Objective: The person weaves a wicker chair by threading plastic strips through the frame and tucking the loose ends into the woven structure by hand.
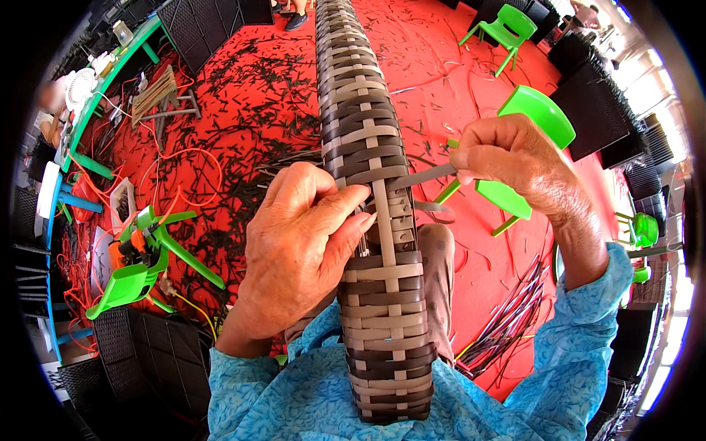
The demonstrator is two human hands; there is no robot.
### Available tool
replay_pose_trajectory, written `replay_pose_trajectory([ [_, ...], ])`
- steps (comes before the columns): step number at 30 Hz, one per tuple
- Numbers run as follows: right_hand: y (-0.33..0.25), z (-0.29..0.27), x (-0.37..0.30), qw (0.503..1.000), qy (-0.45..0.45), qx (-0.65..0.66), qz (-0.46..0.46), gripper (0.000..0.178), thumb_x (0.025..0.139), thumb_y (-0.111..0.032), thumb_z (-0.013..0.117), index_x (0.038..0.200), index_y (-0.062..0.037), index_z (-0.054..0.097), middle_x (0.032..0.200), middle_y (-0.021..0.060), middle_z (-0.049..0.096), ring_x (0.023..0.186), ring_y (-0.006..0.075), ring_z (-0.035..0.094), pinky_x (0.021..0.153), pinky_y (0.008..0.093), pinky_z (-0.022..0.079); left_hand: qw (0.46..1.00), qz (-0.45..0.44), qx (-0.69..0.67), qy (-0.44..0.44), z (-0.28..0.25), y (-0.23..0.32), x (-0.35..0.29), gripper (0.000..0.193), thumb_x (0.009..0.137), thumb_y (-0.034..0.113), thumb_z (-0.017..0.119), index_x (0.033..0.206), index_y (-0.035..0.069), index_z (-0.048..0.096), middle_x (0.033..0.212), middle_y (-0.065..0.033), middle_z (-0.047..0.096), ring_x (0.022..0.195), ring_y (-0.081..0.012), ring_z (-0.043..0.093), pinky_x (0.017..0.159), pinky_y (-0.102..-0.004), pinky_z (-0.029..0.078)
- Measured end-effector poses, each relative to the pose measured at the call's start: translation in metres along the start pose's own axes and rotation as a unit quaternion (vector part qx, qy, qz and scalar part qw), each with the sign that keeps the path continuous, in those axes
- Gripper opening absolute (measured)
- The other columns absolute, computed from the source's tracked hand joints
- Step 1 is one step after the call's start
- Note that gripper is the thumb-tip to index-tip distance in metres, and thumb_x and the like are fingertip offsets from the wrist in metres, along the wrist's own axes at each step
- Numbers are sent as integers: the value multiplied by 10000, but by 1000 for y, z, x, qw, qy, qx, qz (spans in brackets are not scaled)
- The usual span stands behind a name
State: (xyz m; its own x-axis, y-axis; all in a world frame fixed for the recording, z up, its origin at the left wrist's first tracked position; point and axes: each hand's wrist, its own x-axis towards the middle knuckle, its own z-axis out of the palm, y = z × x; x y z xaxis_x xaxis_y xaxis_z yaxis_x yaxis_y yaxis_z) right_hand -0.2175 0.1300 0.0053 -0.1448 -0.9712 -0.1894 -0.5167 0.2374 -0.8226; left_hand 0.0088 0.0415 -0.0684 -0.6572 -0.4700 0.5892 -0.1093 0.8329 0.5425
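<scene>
Head view: weave point(379, 242) is pinched by left hand point(301, 250); strip point(423, 176) is clenched in right hand point(511, 158). Weave could loosen if strip slips.

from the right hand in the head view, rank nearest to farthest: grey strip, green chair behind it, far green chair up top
1. Flat grey weaving strip: pinched in the right hand, running left.
2. Green plastic chair: just behind the hand.
3. Far green plastic chair: at the top, on the red floor.

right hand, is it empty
No, the right hand pinches a flat grey strip that runs across to the woven post.
</scene>
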Motion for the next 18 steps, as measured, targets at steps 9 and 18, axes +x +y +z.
replay_pose_trajectory([
  [9,48,6,-6,990,-91,112,9,265,906,-293,601,884,-37,668,700,-58,547,655,28,440,575,208,347,995,-46,-90,21,3,0,2,183,727,5,714,901,-3,657,761,-89,499,642,-213,536,565,-311,441],
  [18,44,14,-3,996,-50,73,-29,260,912,-266,603,911,-12,656,742,-37,578,686,30,455,588,218,375,912,-168,-373,28,15,-15,6,89,782,56,734,786,13,656,749,40,496,638,-16,420,559,-176,333],
])
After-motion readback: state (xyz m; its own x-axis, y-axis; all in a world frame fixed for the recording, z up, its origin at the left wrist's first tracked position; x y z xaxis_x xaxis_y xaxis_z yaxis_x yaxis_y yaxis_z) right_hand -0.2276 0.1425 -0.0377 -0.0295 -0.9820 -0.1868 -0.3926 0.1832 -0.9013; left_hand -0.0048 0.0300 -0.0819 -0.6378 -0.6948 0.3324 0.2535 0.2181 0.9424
